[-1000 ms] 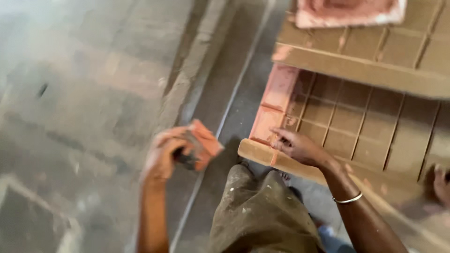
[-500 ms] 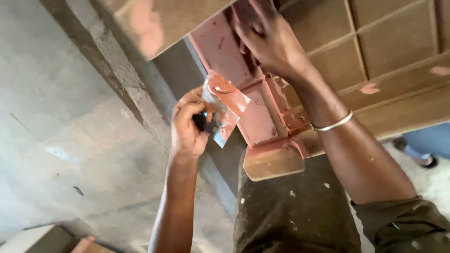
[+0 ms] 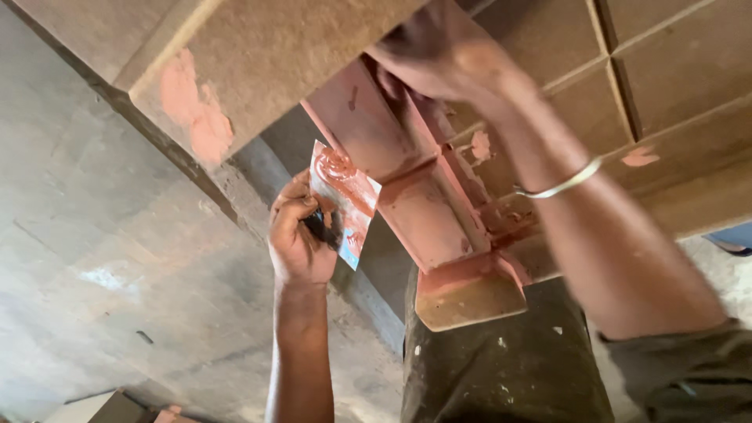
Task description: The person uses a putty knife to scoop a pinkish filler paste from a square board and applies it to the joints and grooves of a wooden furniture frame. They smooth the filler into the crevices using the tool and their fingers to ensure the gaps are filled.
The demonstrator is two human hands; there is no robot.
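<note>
While the left hand [image 3: 298, 239] pinches a thin putty-smeared card [image 3: 345, 200] by its lower edge, near-left of the wooden frame [image 3: 439, 211], right hand [image 3: 439, 51] presses on the frame's far rib, grip unclear. Card: light, bendy, slick w/ wet filler; hold the clean edge.
</note>
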